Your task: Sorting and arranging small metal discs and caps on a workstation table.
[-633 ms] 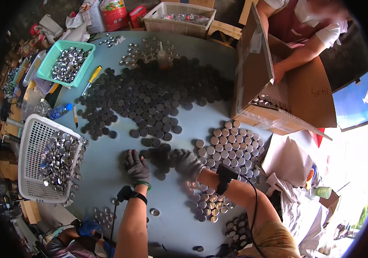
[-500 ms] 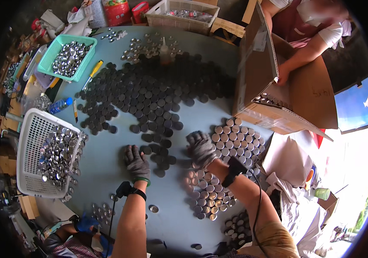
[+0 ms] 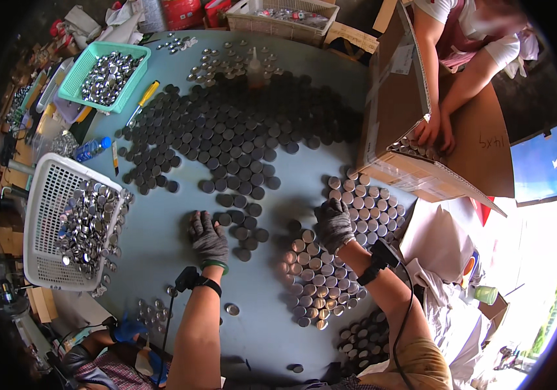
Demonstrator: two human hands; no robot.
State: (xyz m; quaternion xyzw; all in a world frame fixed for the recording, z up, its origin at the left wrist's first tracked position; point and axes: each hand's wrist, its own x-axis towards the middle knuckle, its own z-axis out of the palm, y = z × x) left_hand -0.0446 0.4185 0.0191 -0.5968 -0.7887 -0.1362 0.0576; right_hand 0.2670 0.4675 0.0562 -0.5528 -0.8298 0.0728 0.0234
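Crowding both gloved hands: dark lids (image 3: 239,149), white basket (image 3: 47,227), cardboard box (image 3: 415,130).

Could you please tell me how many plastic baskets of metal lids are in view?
3: a white basket left of the left hand, a teal basket at the table's far left, and a beige basket at the far edge. Others may be hidden.
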